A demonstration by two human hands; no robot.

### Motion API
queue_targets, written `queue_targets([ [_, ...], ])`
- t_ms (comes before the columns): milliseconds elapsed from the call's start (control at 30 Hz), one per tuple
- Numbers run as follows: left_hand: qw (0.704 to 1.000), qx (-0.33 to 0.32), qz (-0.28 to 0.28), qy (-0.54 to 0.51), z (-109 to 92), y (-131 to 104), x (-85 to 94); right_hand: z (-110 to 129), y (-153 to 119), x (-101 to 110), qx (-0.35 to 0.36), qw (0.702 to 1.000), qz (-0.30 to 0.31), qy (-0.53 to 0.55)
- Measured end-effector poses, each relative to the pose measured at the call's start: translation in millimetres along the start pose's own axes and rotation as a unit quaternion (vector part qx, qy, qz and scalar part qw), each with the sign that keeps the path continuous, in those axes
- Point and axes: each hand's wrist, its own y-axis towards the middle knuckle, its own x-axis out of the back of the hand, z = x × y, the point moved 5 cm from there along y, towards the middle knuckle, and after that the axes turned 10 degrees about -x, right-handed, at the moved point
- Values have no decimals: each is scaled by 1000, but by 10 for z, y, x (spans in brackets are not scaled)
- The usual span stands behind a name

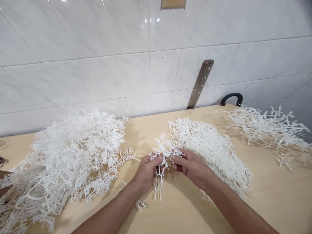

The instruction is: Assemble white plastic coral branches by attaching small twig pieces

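Between my two hands is a white branching plastic sprig (159, 182), raised a little over the table. My left hand (147, 172) pinches it from the left, thumb on top. From the right, my right hand (188, 164) grips the same sprig with thumb and fingertips. Its forked tips fan out above the fingers and one stem hangs down below them. A large heap of similar white sprigs (80, 156) lies to the left of my hands. A flatter, denser pile of white sprigs (209, 146) lies just beyond my right hand and forearm.
Looser, thicker white branches (265, 126) spread at the far right, near a black curved handle (231, 96). A perforated metal strip (201, 84) leans on the tiled wall (136, 74). Loose bits (141, 204) lie on the wooden table (175, 211). Another person's arm (5, 183) reaches in at the left edge.
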Motion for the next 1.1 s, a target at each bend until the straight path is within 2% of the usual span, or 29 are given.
queue_targets([
  [167,999,-5,17,50,-29,-2,-3,35,-12,-2,-8,999,17,46],
  [333,990,-38,41,130,-138,-37,-97,16,3,38,-7,999,8,51],
  [467,981,-32,69,180,-125,-72,-171,38,-1,38,-1,998,-1,56],
  [633,972,-29,87,216,-120,-90,-153,100,-21,58,12,999,-7,50],
  [700,972,-24,105,210,-127,-96,-150,105,-18,74,13,999,-10,30],
  [800,976,-28,125,177,-144,-99,-163,80,1,131,7,999,-48,6],
  [1000,984,-14,102,144,-103,-84,-138,7,60,169,4,996,-73,-45],
  [1100,984,0,115,134,-88,-88,-141,-29,95,147,15,994,-70,-88],
])
